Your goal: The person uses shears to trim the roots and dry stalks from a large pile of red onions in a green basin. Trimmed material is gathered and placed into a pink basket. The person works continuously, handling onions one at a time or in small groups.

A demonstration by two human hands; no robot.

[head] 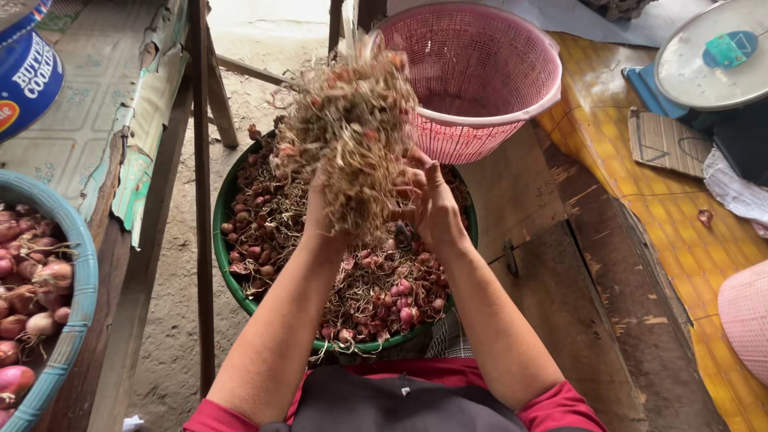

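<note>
Both my hands lift a large tangled clump of shallots (352, 136) with dry roots and stalks above a green basin (226, 264). My left hand (318, 210) grips the clump from the left and is mostly hidden by the roots. My right hand (432, 200) grips it from the right, fingers pressed into the bundle. The green basin below sits between my forearms and holds several more small red shallots mixed with dry stalks. A pink perforated plastic basket (480, 128) stands just behind the basin, tilted toward me, apparently empty.
A blue basin (76, 320) of peeled red shallots sits at left on a worn wooden table. At left top stands a blue tin (24, 72). A weighing scale (716, 56) and another pink basket (744, 320) are at right on a wooden platform with yellow patterned covering.
</note>
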